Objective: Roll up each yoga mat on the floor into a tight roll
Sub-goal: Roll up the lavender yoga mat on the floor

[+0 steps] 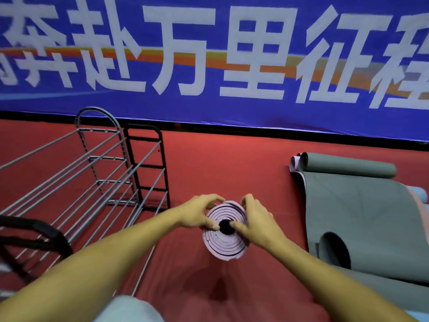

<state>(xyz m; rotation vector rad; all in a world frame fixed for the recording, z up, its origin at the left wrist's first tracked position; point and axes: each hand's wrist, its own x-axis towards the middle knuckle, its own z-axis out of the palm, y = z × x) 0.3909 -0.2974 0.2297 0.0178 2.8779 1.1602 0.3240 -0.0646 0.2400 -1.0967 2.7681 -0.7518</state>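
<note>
One rolled lilac yoga mat (224, 231) stands on end over the red floor (232, 163), its spiral end and dark centre hole facing the camera, held between two hands. The left hand (200, 213) curls its fingers over the far rim, with the thumb pressed on the spiral beside the hole; the right hand (255, 220) grips the opposite side the same way, thumb at the hole's edge. To the right, one grey yoga mat (362, 219) lies partly unrolled on the floor, its far end and its near end each curled into a roll, with a pale lilac roll edge (294, 162) peeking out behind it. To the left stand two wire racks: one grey rack (102, 159) and one black rack (148, 163) just behind it. One blue banner (209, 108) with white characters covers the wall.
</note>
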